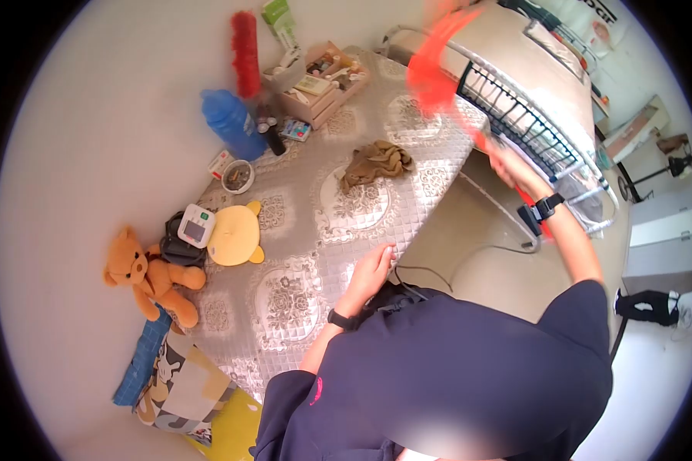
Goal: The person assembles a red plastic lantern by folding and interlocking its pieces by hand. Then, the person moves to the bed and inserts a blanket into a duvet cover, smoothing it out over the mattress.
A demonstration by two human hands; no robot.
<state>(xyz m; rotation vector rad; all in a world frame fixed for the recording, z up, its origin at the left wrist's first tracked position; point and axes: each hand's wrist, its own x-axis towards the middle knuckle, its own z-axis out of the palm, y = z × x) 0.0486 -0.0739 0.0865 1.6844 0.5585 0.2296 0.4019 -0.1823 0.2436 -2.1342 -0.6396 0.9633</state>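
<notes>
My right hand [509, 167] is wrapped round the handle of a bright red, long-handled thing [437, 73]. Its wide head, over the table's far right corner, is smeared by motion, so its exact kind cannot be made out. Part of the handle shows below my fist. My left hand [370, 270] rests at the near edge of the table [284, 223], fingers stretched out and holding nothing. A crumpled brown cloth [377, 164] lies on the patterned tablecloth beyond it.
Along the wall stand a teddy bear [150, 273], blood pressure monitor [196, 225], yellow mat [235, 237], ashtray [237, 177], blue jug [234, 123], red fluffy duster [244, 54] and pink organizer box [319, 96]. A metal bed frame [527, 115] stands right of the table; a cable [430, 273] hangs by its edge.
</notes>
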